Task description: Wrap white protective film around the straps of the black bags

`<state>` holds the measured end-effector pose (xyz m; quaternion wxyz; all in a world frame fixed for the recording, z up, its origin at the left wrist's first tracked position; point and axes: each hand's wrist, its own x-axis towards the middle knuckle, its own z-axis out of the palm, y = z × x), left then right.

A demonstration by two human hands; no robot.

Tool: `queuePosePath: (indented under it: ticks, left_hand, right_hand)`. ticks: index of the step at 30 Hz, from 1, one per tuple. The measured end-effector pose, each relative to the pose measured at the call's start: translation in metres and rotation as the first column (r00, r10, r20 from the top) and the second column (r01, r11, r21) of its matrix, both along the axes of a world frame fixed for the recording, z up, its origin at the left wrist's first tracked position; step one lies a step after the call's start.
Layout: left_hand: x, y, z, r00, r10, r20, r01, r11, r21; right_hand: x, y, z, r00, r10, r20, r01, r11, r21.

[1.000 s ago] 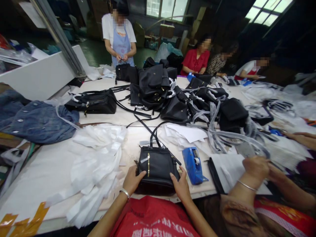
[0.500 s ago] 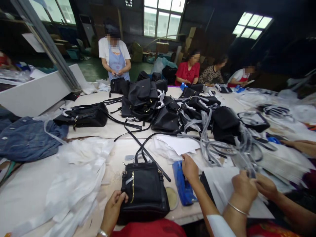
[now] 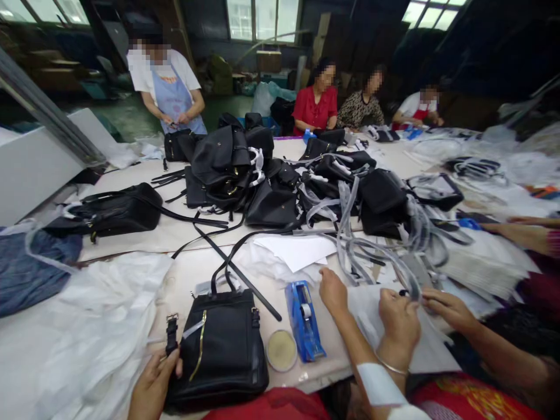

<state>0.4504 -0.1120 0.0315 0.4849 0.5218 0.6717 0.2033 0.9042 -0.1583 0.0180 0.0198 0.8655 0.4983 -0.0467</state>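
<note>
Black bag | beside left fingers, pinched on buckle strap | right fingers curled, hold unclear

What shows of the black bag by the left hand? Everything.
The bag is black, smooth, leather-like and boxy. A gold zip slants down its front, a pale tab near its upper part. Thin black handles loop from the top. It sits near the close edge of the table, front toward the camera. The left hand pinches a buckled strap at its left side.
</note>
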Motion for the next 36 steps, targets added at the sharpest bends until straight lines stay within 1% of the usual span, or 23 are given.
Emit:
queuePosePath:
  ticks: [2,4,5,7,9,11,12,14,15,16,18,19,20,21,22,23,26,28,29,30,31,33,36]
  left_hand:
    - [0.0,0.004,-0.006,0.998,-0.062,0.03,0.063,0.998,-0.022]
    - [0.002,0.01,-0.007,0.991,-0.085,0.104,0.092,0.993,-0.069]
    - [0.003,0.013,-0.003,0.985,-0.078,0.154,0.094,0.991,-0.098]
    - [0.004,0.016,0.01,0.96,-0.051,0.277,0.092,0.986,-0.138]
    - [0.006,0.017,0.027,0.915,-0.026,0.402,0.084,0.989,-0.125]
    - [0.007,0.017,0.038,0.867,-0.012,0.498,0.059,0.995,-0.079]
    - [0.007,0.017,0.039,0.856,0.011,0.516,0.036,0.996,-0.081]
    - [0.006,0.019,0.035,0.839,0.053,0.542,-0.012,0.997,-0.08]
    - [0.006,0.019,0.031,0.825,0.068,0.561,-0.03,0.997,-0.077]
    - [0.005,0.019,0.026,0.81,0.081,0.581,-0.046,0.996,-0.075]
    - [0.003,0.018,0.02,0.778,0.096,0.62,-0.063,0.995,-0.075]
    - [0.002,0.017,0.018,0.769,0.098,0.632,-0.064,0.995,-0.078]
    - [0.001,0.016,0.017,0.765,0.095,0.637,-0.059,0.995,-0.078]
    - [0.0,0.016,0.017,0.764,0.085,0.639,-0.052,0.996,-0.07]
    - [-0.002,0.016,0.017,0.767,0.065,0.638,-0.045,0.998,-0.048]
    - [-0.005,0.016,0.018,0.775,0.035,0.631,-0.038,0.999,-0.009]
    - [-0.017,0.018,0.018,0.816,-0.078,0.573,-0.017,0.987,0.159]
    - [-0.027,0.019,0.016,0.864,-0.113,0.491,-0.013,0.969,0.246]
    - [-0.032,0.019,0.015,0.888,-0.11,0.447,-0.019,0.962,0.274]
    - [-0.036,0.019,0.013,0.909,-0.1,0.404,-0.027,0.955,0.297]
    - [-0.04,0.019,0.012,0.926,-0.091,0.367,-0.033,0.947,0.318]
    - [-0.045,0.02,0.01,0.943,-0.084,0.322,-0.037,0.935,0.352]
    - [-0.048,0.023,0.011,0.95,-0.106,0.294,-0.017,0.922,0.386]
  right_hand:
    - [0.021,-0.011,-0.005,0.998,-0.051,0.022,0.052,0.997,-0.061]
    - [0.03,-0.017,-0.007,0.998,-0.055,0.039,0.059,0.992,-0.113]
    - [0.031,-0.017,-0.006,0.998,-0.044,0.045,0.05,0.99,-0.132]
    - [0.026,-0.018,-0.001,0.999,-0.006,0.05,0.014,0.987,-0.161]
    - [0.023,-0.023,0.007,0.998,0.045,0.048,-0.036,0.982,-0.186]
    - [0.028,-0.031,0.013,0.995,0.088,0.041,-0.077,0.973,-0.219]
    - [0.036,-0.036,0.015,0.996,0.078,0.04,-0.066,0.964,-0.257]
    - [0.052,-0.04,0.023,0.996,0.084,-0.035,-0.091,0.939,-0.332]
    - [0.057,-0.04,0.031,0.995,0.081,-0.053,-0.094,0.943,-0.319]
    - [0.056,-0.037,0.041,0.996,0.067,-0.061,-0.081,0.962,-0.262]
    - [0.032,-0.025,0.067,0.992,0.025,-0.121,-0.027,0.999,-0.017]
    - [0.008,-0.015,0.078,0.98,0.007,-0.2,0.023,0.989,0.148]
    - [-0.023,-0.003,0.087,0.931,0.043,-0.362,0.066,0.957,0.283]
    - [-0.059,0.011,0.092,0.819,0.127,-0.559,0.105,0.925,0.365]
    - [-0.097,0.025,0.091,0.692,0.182,-0.699,0.174,0.897,0.406]
    - [-0.137,0.04,0.085,0.571,0.212,-0.793,0.198,0.902,0.384]
    - [-0.242,0.067,0.05,0.312,0.278,-0.909,0.14,0.932,0.334]
    - [-0.291,0.069,0.024,0.053,0.246,-0.968,0.055,0.967,0.249]
    - [-0.308,0.067,0.013,-0.066,0.198,-0.978,-0.012,0.98,0.199]
    - [-0.32,0.063,0.006,-0.157,0.141,-0.978,-0.079,0.985,0.155]
    - [-0.328,0.06,0.0,-0.214,0.089,-0.973,-0.133,0.984,0.119]
    - [-0.335,0.056,-0.003,-0.248,0.024,-0.968,-0.183,0.981,0.071]
    - [-0.331,0.061,0.006,-0.248,0.005,-0.969,-0.215,0.975,0.06]
